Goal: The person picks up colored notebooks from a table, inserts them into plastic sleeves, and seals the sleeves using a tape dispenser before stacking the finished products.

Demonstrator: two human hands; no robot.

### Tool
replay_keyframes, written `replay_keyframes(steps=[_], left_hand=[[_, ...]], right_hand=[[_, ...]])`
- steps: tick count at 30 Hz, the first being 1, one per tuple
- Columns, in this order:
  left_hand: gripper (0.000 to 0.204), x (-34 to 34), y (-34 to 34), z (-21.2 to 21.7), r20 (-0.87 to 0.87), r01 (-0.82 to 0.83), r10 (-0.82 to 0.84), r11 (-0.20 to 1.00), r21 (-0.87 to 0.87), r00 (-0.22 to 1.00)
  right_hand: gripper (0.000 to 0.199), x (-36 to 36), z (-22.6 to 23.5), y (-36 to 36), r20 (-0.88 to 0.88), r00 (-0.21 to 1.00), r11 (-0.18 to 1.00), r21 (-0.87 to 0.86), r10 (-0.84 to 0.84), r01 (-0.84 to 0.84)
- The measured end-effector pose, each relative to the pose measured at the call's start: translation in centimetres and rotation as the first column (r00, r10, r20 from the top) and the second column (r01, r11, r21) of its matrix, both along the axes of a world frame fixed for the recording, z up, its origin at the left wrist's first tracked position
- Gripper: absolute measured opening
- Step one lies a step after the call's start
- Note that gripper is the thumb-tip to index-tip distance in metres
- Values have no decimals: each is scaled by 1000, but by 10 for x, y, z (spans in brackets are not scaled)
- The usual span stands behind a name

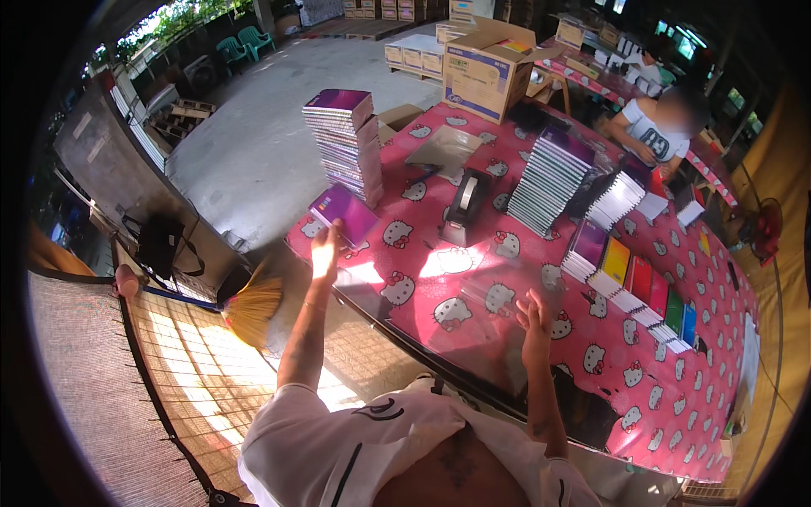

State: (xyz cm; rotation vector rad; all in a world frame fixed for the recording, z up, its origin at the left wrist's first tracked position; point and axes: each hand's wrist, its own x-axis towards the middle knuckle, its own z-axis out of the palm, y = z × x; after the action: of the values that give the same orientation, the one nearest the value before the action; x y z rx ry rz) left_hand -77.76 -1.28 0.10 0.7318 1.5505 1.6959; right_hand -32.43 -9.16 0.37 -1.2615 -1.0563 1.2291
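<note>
My left hand [327, 245] grips the near edge of a purple notebook [348, 213] at the left edge of the table. Just behind it rises a tall stack of spiral notebooks [342, 144] with purple covers. My right hand [534, 321] is raised over the near side of the table, fingers apart and holding nothing. A clear, thin plastic piece [486, 296] seems to lie beside it, too faint to make out fully. Between my hands and the far side stands a black tape dispenser [466, 207].
A pink patterned cloth [397, 287] covers the table. Rows of notebooks [549, 182] and coloured notebooks [629, 275] lie to the right. An open carton [483, 80] stands at the back. Across the table sits another person [659, 127]. A straw broom [253, 304] is at lower left.
</note>
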Motion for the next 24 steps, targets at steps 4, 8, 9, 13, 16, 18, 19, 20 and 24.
replay_keyframes(steps=[4,8,9,13,16,18,19,20,24], left_hand=[[60,-81,60,-15,-128,-186,157,947,-260,979],[62,-100,89,-42,-255,79,-126,979,-187,959],[69,-116,84,-53,-538,100,-99,995,-27,837],[99,-137,75,-71,-946,202,68,970,137,316],[79,-62,112,-47,-579,-487,388,873,-17,717],[72,5,117,-28,-694,-715,685,598,363,221],[67,68,116,-16,-627,-560,659,728,394,415],[65,134,102,1,-655,-371,594,804,465,467],[56,383,43,0,-860,480,51,812,332,508]], right_hand=[[47,-9,-31,-8,-1,1000,999,-19,28,-28],[46,16,-41,-31,44,999,999,-37,-9,10],[46,20,-40,-37,35,999,999,-38,-30,31],[40,55,-50,-57,-133,968,972,-127,-212,195],[39,104,-56,-73,-47,950,951,-58,-308,305],[39,158,-75,-83,107,926,932,66,-362,356],[37,185,-67,-91,356,847,917,104,-396,385],[36,209,-48,-89,574,718,910,132,-393,393],[49,339,-40,-62,703,468,838,378,-536,393]])
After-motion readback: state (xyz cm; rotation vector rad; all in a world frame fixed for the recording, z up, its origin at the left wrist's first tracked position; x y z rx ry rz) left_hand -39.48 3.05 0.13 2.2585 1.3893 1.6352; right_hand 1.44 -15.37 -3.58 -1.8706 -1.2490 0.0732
